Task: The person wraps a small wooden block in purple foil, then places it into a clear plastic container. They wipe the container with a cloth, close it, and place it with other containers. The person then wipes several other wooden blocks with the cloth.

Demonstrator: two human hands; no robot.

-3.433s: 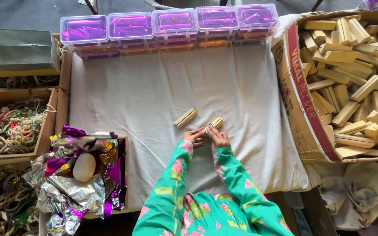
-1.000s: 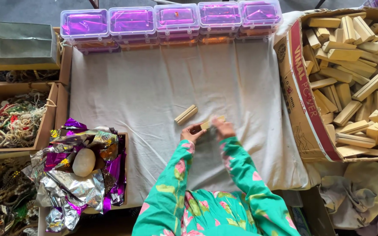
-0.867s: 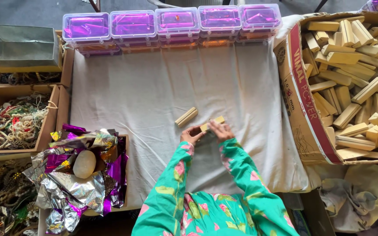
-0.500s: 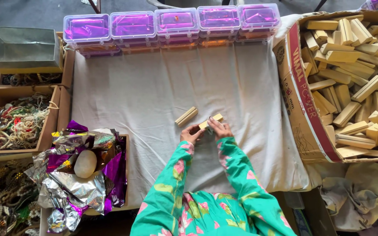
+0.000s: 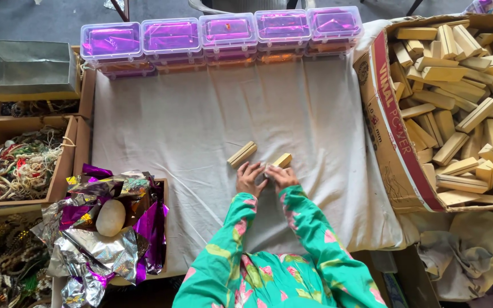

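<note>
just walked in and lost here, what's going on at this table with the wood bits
A person in green flowered sleeves has both hands together on a small wooden block on the white cloth: left hand beside right hand. A second block lies loose just to the left. A cardboard box full of similar blocks sits at right, purple-lidded plastic boxes line the far edge, and crumpled foil lies at left.

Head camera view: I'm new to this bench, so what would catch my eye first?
Five purple-lidded plastic boxes line the far edge of the white cloth. At right, a cardboard carton brims with wooden blocks. Centre, left hand and right hand work one block.
</note>
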